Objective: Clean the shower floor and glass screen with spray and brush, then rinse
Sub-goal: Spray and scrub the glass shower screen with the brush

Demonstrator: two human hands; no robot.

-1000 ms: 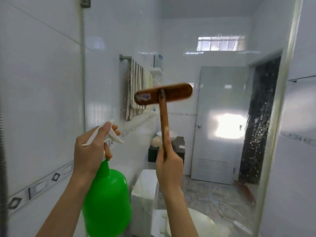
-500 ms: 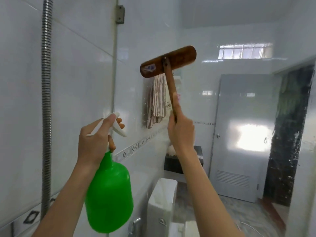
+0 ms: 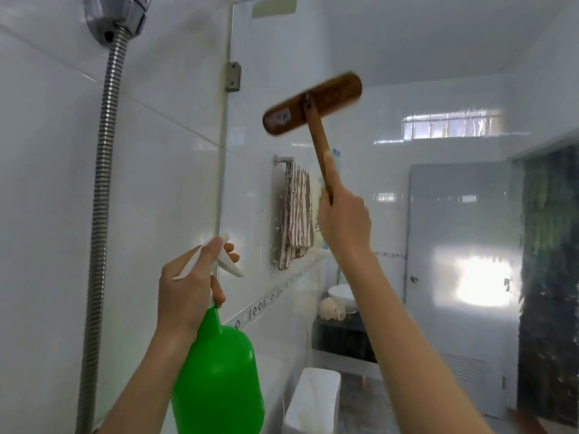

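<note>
1. Right hand (image 3: 343, 222) was clamped low on the brush (image 3: 313, 104) handle, head at upper centre against the glass screen (image 3: 391, 214). A wet grip risked slipping.
2. Left hand (image 3: 188, 286) was wrapped round the green spray bottle (image 3: 216, 377) neck, finger on trigger; a stray squeeze could misfire.
3. Versus earlier: brush head stood higher and more tilted; shower head (image 3: 116, 14) had entered at upper left.

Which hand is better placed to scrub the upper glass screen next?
Right. The right hand already grips the brush, its head raised against the glass screen. The left hand sits lower, holding the green spray bottle.
</note>
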